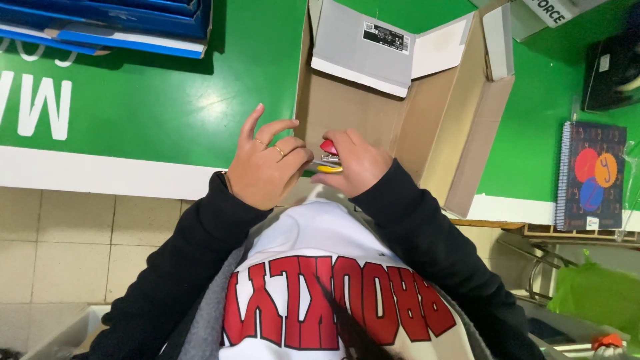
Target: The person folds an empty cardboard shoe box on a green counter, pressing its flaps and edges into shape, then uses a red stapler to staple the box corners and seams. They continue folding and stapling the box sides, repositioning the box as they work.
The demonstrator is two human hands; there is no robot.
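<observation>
Two bare hands meet at the middle of the view, above a green counter [200, 100] with a white front edge. At the far left, a stack of blue flat boxes [113, 23] lies on the counter's back corner, well apart from the hands. Moving right, the left hand [267, 167] is raised with its fingers loosely curled and spread, the forefinger lifted; two thin rings show on its fingers. Its fingertips come right up to a small object but whether they grip it cannot be told. Just beside it, the right hand [353, 163] is clenched around that object, a small stapler-like tool [329, 157] with a red top, a metal middle and a yellow underside, held between the two hands close to the person's chest. Directly behind the hands stands an open cardboard box [460, 127], tipped so its brown inside faces the camera, with a grey-white flap [363, 43] folded inward at the top. Farther right, a dark spiral notebook [593, 177] with coloured circles on its cover lies at the counter's edge, and below it a bright green bag [593, 293] sits off the counter.
</observation>
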